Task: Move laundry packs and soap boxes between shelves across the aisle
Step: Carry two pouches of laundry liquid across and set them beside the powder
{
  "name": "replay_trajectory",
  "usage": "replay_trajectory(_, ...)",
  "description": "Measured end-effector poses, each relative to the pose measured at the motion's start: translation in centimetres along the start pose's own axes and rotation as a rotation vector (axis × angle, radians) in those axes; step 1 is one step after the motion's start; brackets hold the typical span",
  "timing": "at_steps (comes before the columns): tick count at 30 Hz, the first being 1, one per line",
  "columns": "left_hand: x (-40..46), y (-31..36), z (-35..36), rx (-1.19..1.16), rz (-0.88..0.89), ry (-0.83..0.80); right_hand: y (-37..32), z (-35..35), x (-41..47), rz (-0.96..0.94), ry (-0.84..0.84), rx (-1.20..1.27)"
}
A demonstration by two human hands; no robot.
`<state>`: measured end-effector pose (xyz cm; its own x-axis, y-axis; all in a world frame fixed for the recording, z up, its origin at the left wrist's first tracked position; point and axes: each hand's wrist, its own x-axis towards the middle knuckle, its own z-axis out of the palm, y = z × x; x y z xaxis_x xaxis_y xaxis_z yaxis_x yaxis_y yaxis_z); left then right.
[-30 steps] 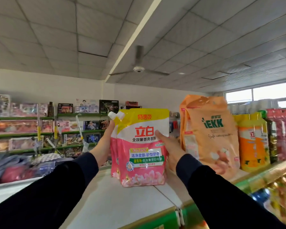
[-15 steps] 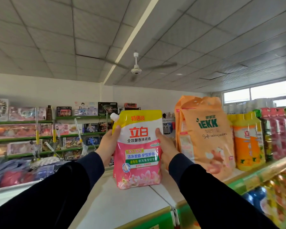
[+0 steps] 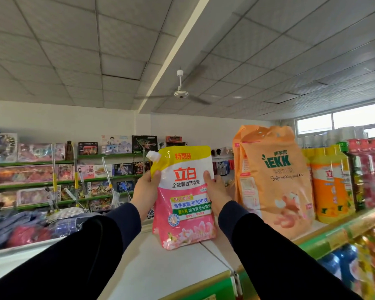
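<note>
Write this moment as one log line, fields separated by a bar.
left hand: grips pouch edge | right hand: grips other edge | pink detergent pouch: upright, base at white top shelf | orange iEKK bags: standing right of it

Single head-height view, facing forward over the top shelf (image 3: 160, 267)

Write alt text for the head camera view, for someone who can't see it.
Two hands, left and right, grip a pink and yellow laundry pouch upright by its sides over a white top shelf. To its right stand orange washing powder bags and yellow bottles; toy shelves line the far wall.
</note>
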<state>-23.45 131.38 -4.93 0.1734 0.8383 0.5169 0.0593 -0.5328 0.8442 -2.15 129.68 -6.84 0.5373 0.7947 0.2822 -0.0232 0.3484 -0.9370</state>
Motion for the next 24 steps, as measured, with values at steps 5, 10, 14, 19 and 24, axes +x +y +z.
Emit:
replay_trajectory(5,0.1,0.2,-0.7,-0.257,-0.103,-0.141,0.4,-0.6,0.0,-0.033,-0.037,0.095)
replay_trajectory(10,0.2,0.2,-0.7,-0.321,-0.106,-0.188,0.7,-1.5,-0.3,-0.052,-0.071,0.090)
replay_trajectory(14,0.4,0.1,-0.9,-0.293,-0.116,-0.143,0.4,-1.9,-1.0,-0.070,-0.045,0.073)
replay_trajectory(19,0.2,-0.1,-0.9,-0.292,-0.145,-0.142,0.3,-2.1,-1.6,-0.079,-0.032,0.045)
replay_trajectory(24,-0.1,0.4,-0.7,-0.276,-0.099,-0.127,0.0,-1.9,-2.0,-0.082,-0.038,0.062)
